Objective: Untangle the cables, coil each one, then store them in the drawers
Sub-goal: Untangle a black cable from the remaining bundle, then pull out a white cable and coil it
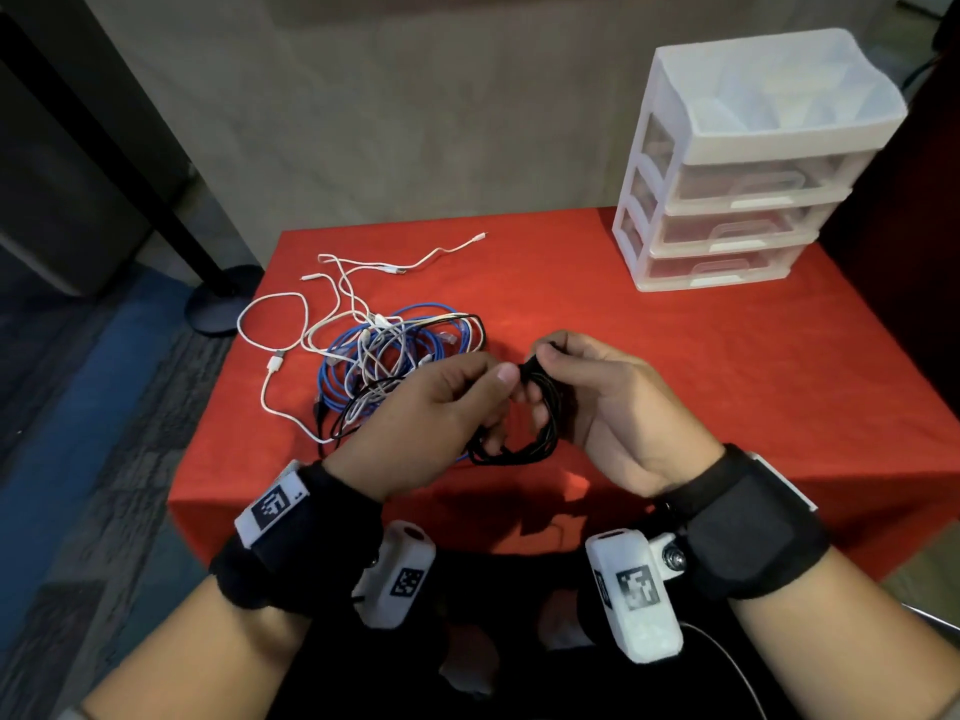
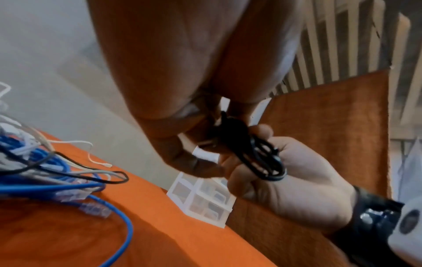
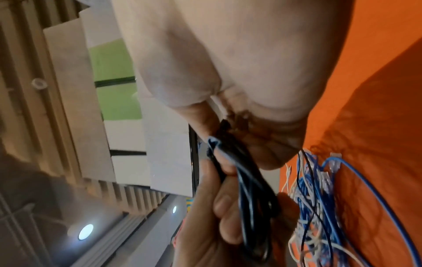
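Black cable (image 1: pixel 540 407), already wound into a small coil, is held up between both hands above the front middle of the red tablecloth (image 1: pixel 675 366). The coil's left side is gripped by the left hand (image 1: pixel 441 407), its fingers curled round the loops and its thumb laid across the top. The upper end of the coil is pinched between the thumb and fingertips of the right hand (image 1: pixel 608 402), with the loops hanging down beside the right palm. In the left wrist view the black loops (image 2: pixel 255 153) are seen bunched against the right hand (image 2: pixel 292 177); in the right wrist view the same strands (image 3: pixel 248 198) are seen running through the left hand's fingers (image 3: pixel 226 207). A tangle of blue network cable (image 1: pixel 363 356) and white charging cables (image 1: pixel 332 304) is left lying on the cloth to the left of the hands, with thin black and yellow strands mixed through it. A white plastic drawer unit (image 1: pixel 737 163) with three clear drawers, all pushed in, stands at the far right corner of the table, well apart from the hands.
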`<state>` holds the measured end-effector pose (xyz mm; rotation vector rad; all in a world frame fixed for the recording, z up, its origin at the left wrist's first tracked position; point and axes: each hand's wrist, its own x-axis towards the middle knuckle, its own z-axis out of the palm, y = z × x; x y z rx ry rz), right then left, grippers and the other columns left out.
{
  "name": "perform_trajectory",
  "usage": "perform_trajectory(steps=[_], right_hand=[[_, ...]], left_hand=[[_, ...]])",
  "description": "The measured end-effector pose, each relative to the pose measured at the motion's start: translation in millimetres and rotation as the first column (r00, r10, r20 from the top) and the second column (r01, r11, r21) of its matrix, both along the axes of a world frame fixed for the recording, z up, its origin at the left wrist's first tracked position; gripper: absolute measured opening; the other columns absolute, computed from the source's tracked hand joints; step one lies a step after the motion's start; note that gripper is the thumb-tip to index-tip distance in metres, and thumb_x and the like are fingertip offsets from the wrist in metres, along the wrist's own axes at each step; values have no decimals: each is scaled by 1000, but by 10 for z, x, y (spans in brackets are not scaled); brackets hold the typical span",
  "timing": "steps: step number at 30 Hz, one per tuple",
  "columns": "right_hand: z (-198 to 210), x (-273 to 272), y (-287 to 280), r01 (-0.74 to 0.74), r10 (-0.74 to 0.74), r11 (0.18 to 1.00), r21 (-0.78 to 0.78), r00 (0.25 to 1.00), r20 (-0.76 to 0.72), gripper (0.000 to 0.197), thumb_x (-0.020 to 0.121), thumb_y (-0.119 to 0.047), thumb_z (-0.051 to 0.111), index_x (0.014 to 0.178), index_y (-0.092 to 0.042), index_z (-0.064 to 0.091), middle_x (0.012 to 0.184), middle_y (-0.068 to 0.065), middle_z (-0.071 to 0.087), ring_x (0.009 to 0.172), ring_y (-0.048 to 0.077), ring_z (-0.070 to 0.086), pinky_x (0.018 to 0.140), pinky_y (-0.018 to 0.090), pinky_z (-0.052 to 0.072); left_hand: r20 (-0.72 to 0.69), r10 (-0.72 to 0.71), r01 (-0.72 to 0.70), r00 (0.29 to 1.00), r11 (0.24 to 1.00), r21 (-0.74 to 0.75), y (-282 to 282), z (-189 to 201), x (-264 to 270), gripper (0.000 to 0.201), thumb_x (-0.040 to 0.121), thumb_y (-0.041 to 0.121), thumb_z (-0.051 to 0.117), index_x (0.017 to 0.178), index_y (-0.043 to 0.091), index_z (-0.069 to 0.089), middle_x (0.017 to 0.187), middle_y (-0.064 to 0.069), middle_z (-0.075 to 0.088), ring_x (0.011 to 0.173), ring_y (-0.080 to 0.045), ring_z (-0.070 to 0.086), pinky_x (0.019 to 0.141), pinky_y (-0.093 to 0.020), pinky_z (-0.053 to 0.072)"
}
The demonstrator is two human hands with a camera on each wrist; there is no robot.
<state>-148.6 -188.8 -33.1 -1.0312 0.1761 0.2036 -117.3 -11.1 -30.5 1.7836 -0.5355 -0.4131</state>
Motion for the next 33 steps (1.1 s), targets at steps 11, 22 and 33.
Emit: perform_trajectory(steps=[11,22,33], right_hand=[[-241,228,269,-142,178,944,-296,979,95,20,98,-21,61,111,-6,61,86,7,63,73,13,59,62,21,47],[-522,692,797,220,546,126,-967,799,252,78,71,-80,58,133,-32,56,134,-2,52,129,26,43,112,43,35],[-660,1444,1735,103,704,-501,-859,626,-335,101,58,-90,62,147,-52,33,166,3,18,152,45,5,112,73,7]], left_hand=[[69,143,-142,987,990,-17,429,-169,44,35,105,24,49,84,-3,59,63,-8,53,58,-21,64,59,-28,48],[-178,826,-841,534,541,-11,1988,-547,607,27,102,36,57,100,12,69,65,1,69,50,-4,63,52,-23,56],[186,868,-856,460,378,352,2355,-1138,820,34,90,50,60,77,19,68,76,-2,73,71,-17,69,74,-32,57]])
